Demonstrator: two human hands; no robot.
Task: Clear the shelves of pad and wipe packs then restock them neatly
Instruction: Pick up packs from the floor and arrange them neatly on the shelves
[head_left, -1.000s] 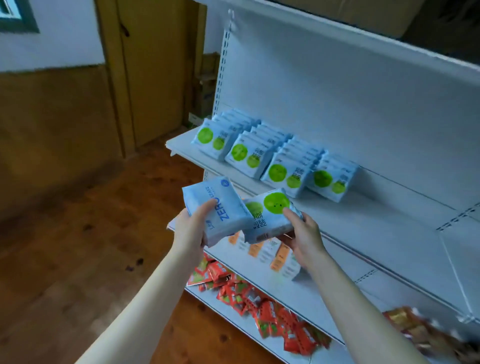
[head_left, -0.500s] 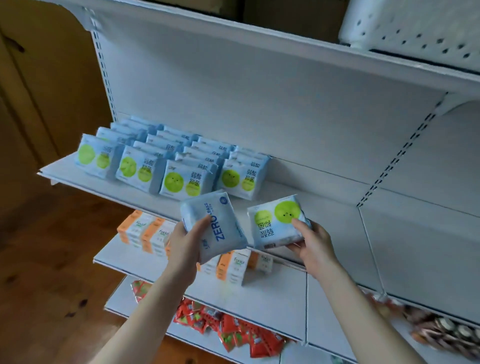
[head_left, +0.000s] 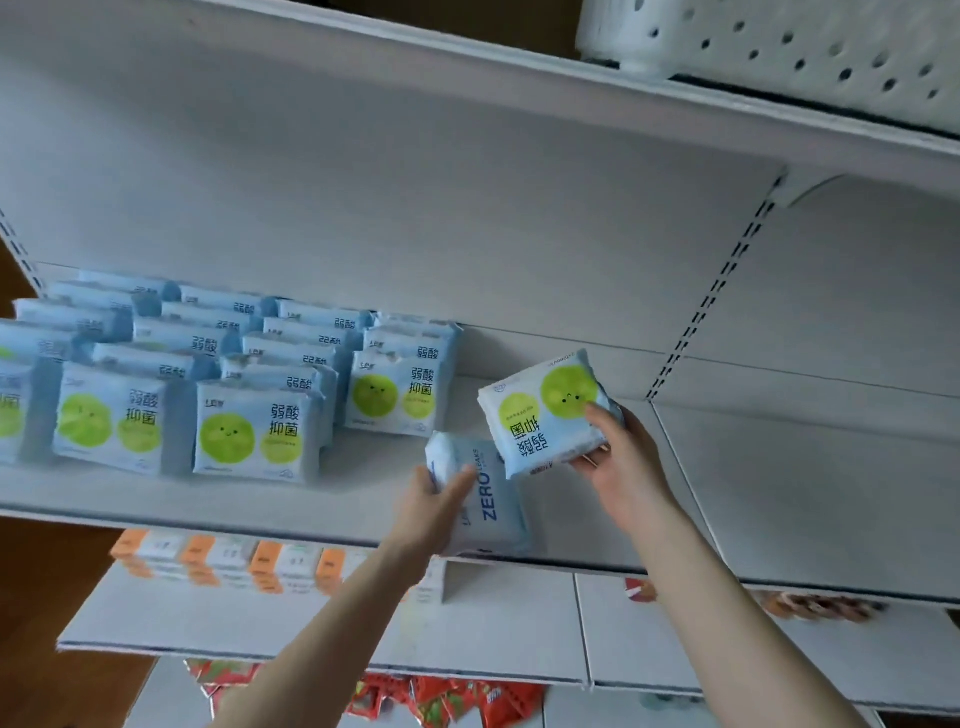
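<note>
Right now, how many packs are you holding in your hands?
2. The left hand grips the ZERO pack over the front edge of the shelf. The right hand holds the green-circle pack, print upside down, right of the stocked rows. Another could hide behind either.

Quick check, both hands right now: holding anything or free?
Left hand: closed, gripping the ZERO pack.
Right hand: closed, holding the green-circle pack above the shelf.
</note>
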